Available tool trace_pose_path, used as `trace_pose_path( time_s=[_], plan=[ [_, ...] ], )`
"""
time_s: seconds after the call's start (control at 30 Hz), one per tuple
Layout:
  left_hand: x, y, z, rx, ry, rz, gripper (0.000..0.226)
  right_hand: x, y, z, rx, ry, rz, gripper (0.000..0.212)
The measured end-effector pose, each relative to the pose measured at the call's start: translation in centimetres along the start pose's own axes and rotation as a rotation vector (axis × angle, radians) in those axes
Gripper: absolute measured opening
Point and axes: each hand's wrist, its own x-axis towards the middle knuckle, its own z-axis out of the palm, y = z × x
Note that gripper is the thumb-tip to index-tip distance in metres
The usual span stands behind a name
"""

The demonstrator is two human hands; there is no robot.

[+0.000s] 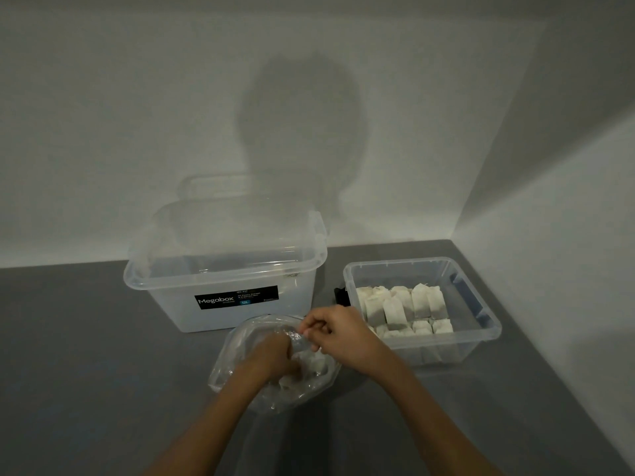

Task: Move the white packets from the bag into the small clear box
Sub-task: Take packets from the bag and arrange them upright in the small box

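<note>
A clear plastic bag lay open at the lower centre of the frame on the grey table. The left hand was pushed down inside it and showed through the crumpled film. Its fingers were bent among the white packets bunched at the bag's right side, but whether it grasped one could not be told. The right hand, just right of the bag's mouth, pinched the bag's upper rim between thumb and fingers.

Right of centre stood the small clear box, lidless. Inside it, rows of tea-bag packets stood upright, crowded toward its left side.

At centre left, just behind the bag, sat a larger translucent Megabox container with its lid on and a black label on the front. A small black object showed between the two boxes. A rounded shadow fell on the pale wall in the upper middle of the frame.
</note>
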Motion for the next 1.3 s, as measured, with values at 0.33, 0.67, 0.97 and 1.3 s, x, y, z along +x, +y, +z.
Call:
trace_pose_path(
  time_s=[0.33, 0.67, 0.97, 1.3],
  plan=[
    [-1.2, -0.4, -0.5, 0.009, 0.141, -0.029, 0.009, -0.2, 0.3, 1.4, 0.125, 0.081, 0.014, 0.013],
    [-7.7, -1.4, -6.0, -0.505, 0.431, 0.066, 0.013, -0.8, -0.7, 0.5, 0.240, 0.127, -0.012, 0.019],
    [-6.8, -4.7, -6.9, -0.628, 0.503, 0.010, 0.012, 3.5, -1.1, 4.7, -0.454, -0.242, -0.017, 0.022],
    [-7.6, -5.4, -6.2, -0.839, 0.461, 0.023, 0.021, 4.4, 0.5, 8.3, -0.700, -0.493, 0.129, 0.022]
  ],
)
